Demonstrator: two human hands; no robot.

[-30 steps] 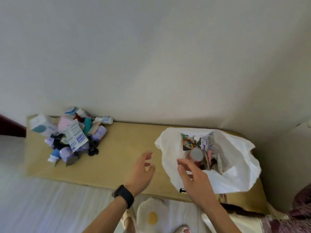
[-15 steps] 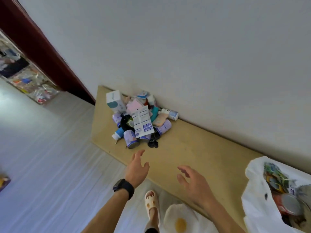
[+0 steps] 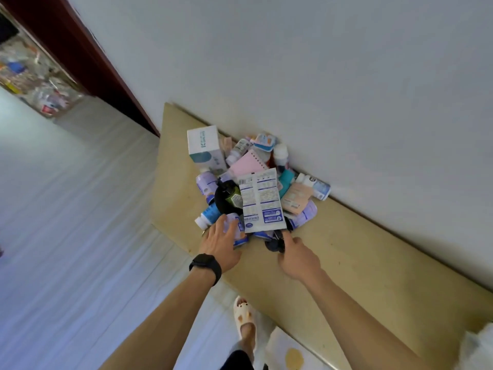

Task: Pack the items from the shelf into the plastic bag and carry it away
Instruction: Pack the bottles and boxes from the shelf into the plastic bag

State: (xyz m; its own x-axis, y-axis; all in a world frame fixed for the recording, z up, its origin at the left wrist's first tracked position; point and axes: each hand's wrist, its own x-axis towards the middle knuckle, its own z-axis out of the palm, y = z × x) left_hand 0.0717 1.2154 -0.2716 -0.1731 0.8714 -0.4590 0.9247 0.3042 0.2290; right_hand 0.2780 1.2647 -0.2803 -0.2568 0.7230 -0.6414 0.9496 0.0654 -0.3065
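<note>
Now both hands are at the pile (image 3: 256, 188) of small things heaped against the wall (image 3: 320, 76) at the left end of the tan shelf (image 3: 360, 263). The left hand (image 3: 222, 244), a black watch (image 3: 206, 265) on its wrist, lies with fingers straight and slightly spread on a lilac bottle (image 3: 238, 232) at the pile's front edge. The right hand (image 3: 297, 256) reaches a black clump (image 3: 274, 243) on the shelf just in front of the pile. Its forefinger touches the clump, but I cannot tell whether it is pinching it, since the other fingers are hidden. On top of the pile lies a white packet (image 3: 262, 201) with blue print, partly over a black bottle (image 3: 226, 198) and a pink notebook (image 3: 248, 164). A white box (image 3: 204, 145) stands at the pile's far left, and a white bottle (image 3: 316, 186) lies by the wall on the right. The bag (image 3: 480, 348) shows only as a white blur at the lower right corner, well apart from the pile. Below the shelf, a foot in a cream slipper (image 3: 244, 315) stands on the floor (image 3: 80, 236).
</note>
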